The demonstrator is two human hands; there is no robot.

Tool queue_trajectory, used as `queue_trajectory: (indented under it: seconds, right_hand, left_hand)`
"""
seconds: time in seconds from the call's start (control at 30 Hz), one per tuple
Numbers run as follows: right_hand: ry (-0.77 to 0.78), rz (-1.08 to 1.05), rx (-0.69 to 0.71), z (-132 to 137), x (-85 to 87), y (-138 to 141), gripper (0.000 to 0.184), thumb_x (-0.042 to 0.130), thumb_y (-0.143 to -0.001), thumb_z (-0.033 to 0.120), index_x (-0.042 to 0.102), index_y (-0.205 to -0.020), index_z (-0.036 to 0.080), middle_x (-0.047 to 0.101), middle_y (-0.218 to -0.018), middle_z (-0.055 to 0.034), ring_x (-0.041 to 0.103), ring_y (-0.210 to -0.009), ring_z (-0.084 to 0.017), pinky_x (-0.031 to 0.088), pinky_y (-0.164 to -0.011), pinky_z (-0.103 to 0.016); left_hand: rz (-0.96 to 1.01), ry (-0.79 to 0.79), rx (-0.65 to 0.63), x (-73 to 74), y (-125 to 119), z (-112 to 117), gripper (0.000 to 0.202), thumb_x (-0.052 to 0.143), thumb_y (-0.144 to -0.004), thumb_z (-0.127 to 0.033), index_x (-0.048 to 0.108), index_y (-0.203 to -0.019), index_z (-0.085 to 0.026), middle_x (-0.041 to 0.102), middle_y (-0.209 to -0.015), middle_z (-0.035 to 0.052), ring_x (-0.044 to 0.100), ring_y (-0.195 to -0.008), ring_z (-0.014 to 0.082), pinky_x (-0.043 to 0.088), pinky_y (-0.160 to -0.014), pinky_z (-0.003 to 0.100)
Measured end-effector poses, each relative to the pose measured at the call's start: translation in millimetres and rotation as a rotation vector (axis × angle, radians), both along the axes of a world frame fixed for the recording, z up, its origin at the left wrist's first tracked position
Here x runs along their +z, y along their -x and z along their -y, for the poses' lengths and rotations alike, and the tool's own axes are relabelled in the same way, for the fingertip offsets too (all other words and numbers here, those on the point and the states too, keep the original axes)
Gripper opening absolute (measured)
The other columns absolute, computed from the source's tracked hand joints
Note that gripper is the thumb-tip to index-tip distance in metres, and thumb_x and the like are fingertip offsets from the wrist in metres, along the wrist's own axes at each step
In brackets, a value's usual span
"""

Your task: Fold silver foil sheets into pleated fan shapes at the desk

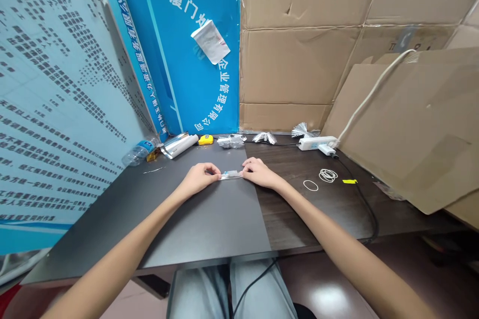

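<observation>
A small silvery foil strip (231, 175) lies stretched between my two hands over the grey mat (209, 214). My left hand (201, 178) pinches its left end with fingers closed. My right hand (258, 171) pinches the right end the same way. Both hands rest on the dark wooden table (318, 209), near its middle.
At the back stand a foil roll (180, 144), a plastic bottle (139, 152), a yellow tool (205, 139), crumpled foil pieces (231, 141) and foil fans (304, 130). A white power strip (317, 143) with a black cable (364, 204) and white rubber bands (328, 175) lie right. Cardboard walls surround.
</observation>
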State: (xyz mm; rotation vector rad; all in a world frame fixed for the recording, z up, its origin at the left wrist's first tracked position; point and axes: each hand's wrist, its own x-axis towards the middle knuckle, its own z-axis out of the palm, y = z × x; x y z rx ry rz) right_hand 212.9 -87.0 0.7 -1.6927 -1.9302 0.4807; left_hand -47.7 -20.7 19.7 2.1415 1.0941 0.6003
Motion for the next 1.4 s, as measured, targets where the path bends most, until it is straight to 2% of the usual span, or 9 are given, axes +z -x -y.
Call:
queue_trajectory:
  seconds: [0.17, 0.27, 0.57, 0.7, 0.83, 0.97, 1.1, 1.27, 1.4]
  right_hand:
    - [-0.119, -0.107, 0.079, 0.7, 0.0, 1.4, 0.008, 0.065, -0.094, 0.025, 0.071, -0.093, 0.02, 0.072, -0.101, -0.0047, 0.062, -0.099, -0.02, 0.046, -0.092, -0.034]
    - [-0.109, -0.183, 0.052, 3.5, 0.6, 4.4, 0.008, 0.065, -0.094, 0.025, 0.069, -0.095, 0.019, 0.072, -0.093, -0.0019, 0.062, -0.085, -0.016, 0.046, -0.079, -0.029]
    - [-0.066, -0.19, 0.015, 10.0, 11.3, 0.7, 0.01, 0.068, -0.091, 0.028, 0.073, -0.091, 0.019, 0.073, -0.099, -0.0047, 0.064, -0.089, -0.018, 0.048, -0.081, -0.03]
    - [0.103, -0.49, -0.012, 11.6, 11.5, -0.3, 0.014, 0.073, -0.087, 0.031, 0.072, -0.089, 0.018, 0.075, -0.093, -0.0053, 0.066, -0.084, -0.017, 0.051, -0.076, -0.028]
    - [0.204, -0.812, -0.064, 11.9, 9.6, 4.0, 0.012, 0.08, -0.08, 0.026, 0.075, -0.084, 0.016, 0.077, -0.094, -0.0084, 0.069, -0.088, -0.017, 0.056, -0.083, -0.028]
    - [0.183, -0.996, -0.097, 11.8, 9.9, 6.6, 0.013, 0.085, -0.077, 0.024, 0.077, -0.082, 0.015, 0.076, -0.089, -0.0081, 0.071, -0.087, -0.017, 0.059, -0.084, -0.027]
    - [0.159, -1.083, -0.102, 13.2, 8.7, 8.7, 0.021, 0.089, -0.076, 0.029, 0.078, -0.086, 0.016, 0.075, -0.087, -0.0076, 0.07, -0.084, -0.016, 0.06, -0.081, -0.026]
    - [0.125, -1.129, -0.011, 17.6, 8.0, 15.0, 0.038, 0.095, -0.069, 0.034, 0.077, -0.098, 0.017, 0.076, -0.099, -0.0059, 0.069, -0.091, -0.015, 0.056, -0.087, -0.026]
    - [-0.01, -1.053, -0.006, 18.0, 8.2, 17.6, 0.043, 0.093, -0.069, 0.044, 0.076, -0.098, 0.017, 0.074, -0.09, -0.0038, 0.067, -0.085, -0.015, 0.053, -0.079, -0.027]
  left_hand:
    - [-0.003, -0.046, -0.034, 1.3, -1.9, 2.0, 0.03, 0.071, -0.079, -0.047, 0.079, -0.092, -0.021, 0.079, -0.09, 0.005, 0.072, -0.083, 0.0246, 0.051, -0.076, 0.031]
    - [0.02, -0.049, -0.053, 0.8, -1.6, 3.9, 0.032, 0.069, -0.08, -0.048, 0.078, -0.095, -0.02, 0.079, -0.091, 0.0059, 0.073, -0.086, 0.0252, 0.052, -0.078, 0.032]
    - [-0.024, -0.074, -0.12, 6.0, -1.9, 7.8, 0.035, 0.06, -0.084, -0.048, 0.077, -0.094, -0.02, 0.08, -0.1, 0.0087, 0.07, -0.091, 0.028, 0.051, -0.083, 0.036]
    - [-0.066, -0.058, -0.183, 2.5, -0.7, 4.4, 0.034, 0.057, -0.088, -0.048, 0.074, -0.096, -0.019, 0.077, -0.097, 0.0075, 0.066, -0.087, 0.0251, 0.048, -0.077, 0.033]
    - [0.032, -0.004, -0.196, -6.4, 1.0, -0.4, 0.032, 0.059, -0.091, -0.05, 0.062, -0.101, -0.02, 0.068, -0.086, 0.0023, 0.059, -0.076, 0.019, 0.043, -0.068, 0.028]
    - [0.128, 0.036, -0.19, -10.5, -0.7, 1.0, 0.03, 0.061, -0.094, -0.049, 0.052, -0.101, -0.022, 0.062, -0.08, -0.0025, 0.057, -0.073, 0.0164, 0.042, -0.068, 0.027]
    - [0.165, -0.039, -0.137, -11.4, -5.2, 6.3, 0.025, 0.055, -0.098, -0.046, 0.049, -0.106, -0.023, 0.06, -0.084, -0.0029, 0.057, -0.075, 0.0167, 0.042, -0.073, 0.03]
    - [0.144, -0.14, -0.062, -16.4, -8.5, 6.0, 0.018, 0.044, -0.103, -0.041, 0.046, -0.105, -0.022, 0.057, -0.084, -0.0019, 0.056, -0.076, 0.0177, 0.042, -0.073, 0.031]
    - [0.154, -0.177, -0.082, -19.2, -9.3, 7.0, 0.02, 0.044, -0.106, -0.042, 0.049, -0.108, -0.022, 0.063, -0.087, -0.0005, 0.058, -0.072, 0.0176, 0.044, -0.07, 0.031]
